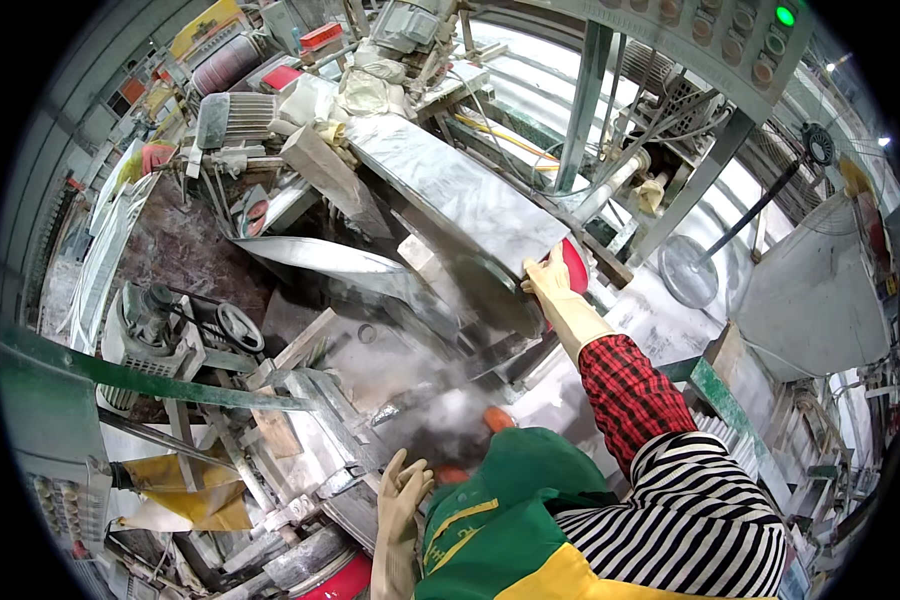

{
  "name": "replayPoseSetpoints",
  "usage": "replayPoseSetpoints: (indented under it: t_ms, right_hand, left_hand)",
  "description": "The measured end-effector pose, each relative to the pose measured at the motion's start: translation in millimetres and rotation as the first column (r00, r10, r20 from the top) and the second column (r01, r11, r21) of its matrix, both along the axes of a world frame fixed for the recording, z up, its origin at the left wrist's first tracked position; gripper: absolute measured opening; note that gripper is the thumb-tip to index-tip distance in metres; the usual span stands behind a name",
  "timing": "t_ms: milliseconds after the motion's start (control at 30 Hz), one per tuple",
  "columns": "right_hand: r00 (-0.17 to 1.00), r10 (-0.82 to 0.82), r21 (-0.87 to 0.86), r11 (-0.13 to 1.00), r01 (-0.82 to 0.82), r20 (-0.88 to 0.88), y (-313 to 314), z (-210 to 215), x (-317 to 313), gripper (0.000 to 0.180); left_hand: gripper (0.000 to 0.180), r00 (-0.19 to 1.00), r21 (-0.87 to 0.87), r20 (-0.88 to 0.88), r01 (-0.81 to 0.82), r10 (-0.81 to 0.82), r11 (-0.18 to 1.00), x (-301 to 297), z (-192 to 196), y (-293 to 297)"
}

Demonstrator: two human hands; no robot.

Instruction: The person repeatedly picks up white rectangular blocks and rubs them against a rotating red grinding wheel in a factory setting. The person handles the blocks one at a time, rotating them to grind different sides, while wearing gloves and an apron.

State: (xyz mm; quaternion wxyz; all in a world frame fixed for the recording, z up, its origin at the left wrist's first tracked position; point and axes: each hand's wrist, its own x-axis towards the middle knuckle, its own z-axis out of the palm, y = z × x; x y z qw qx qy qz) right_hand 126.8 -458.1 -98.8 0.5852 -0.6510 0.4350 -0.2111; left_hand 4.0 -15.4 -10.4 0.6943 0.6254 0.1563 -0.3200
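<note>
A long, dusty grey-white box-shaped machine part [460, 185] with a flat top slants from the back toward the middle. At its near end my right hand [552, 288], in a pale rubber glove, curls its fingers over the corner. A red rounded part [574, 265] shows just beside that hand. Low in the view, my left hand [402, 492], gloved alike, hangs with its fingers apart and holds nothing. It is nearest my green apron [510, 480]. Beneath the machine part, a bent metal sheet [330, 257] curves toward the floor, where haze hides some detail.
A green metal bar [160, 382] crosses from the left. Beside it stands a motor [145, 335] with a belt and a wheel [239, 328]. A control panel [730, 40] with one green light hangs at the upper right. A fan [688, 272] stands below it.
</note>
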Motion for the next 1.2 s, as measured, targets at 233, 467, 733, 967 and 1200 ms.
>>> replayPoseSetpoints:
  t_ms: [233, 467, 733, 967, 1200]
  right_hand:
    - [0.993, 0.060, -0.031, 0.998, -0.063, -0.104, -3.4, -3.0, 3.1, 0.069]
    - [0.757, 0.309, -0.040, 0.914, -0.404, -0.576, -23.8, 4.8, 6.4, 0.065]
    - [0.362, 0.139, -0.192, 0.648, -0.737, -0.922, -2.3, 55.0, 5.2, 0.060]
    - [0.661, -0.028, -0.412, 0.802, -0.432, -0.749, -19.1, 36.0, -8.9, 0.065]
    - [0.835, 0.117, -0.744, 0.402, -0.534, -0.537, 47.4, 85.5, -15.3, 0.082]
  left_hand:
    - [0.067, 0.997, -0.062, 0.004, -0.076, 0.076, 0.995, -9.2, -11.1, 18.9]
    - [0.071, 0.988, -0.043, -0.016, -0.157, 0.156, 0.987, -6.8, -17.0, 27.6]
    - [0.056, 0.945, -0.194, -0.030, -0.326, 0.327, 0.925, -5.4, -27.6, 101.6]
    - [0.050, 0.689, 0.059, 0.257, -0.711, 0.678, 0.700, -24.8, -37.4, 214.0]
    - [0.053, 0.537, 0.135, 0.232, -0.844, 0.811, 0.519, -81.4, -26.0, 248.9]
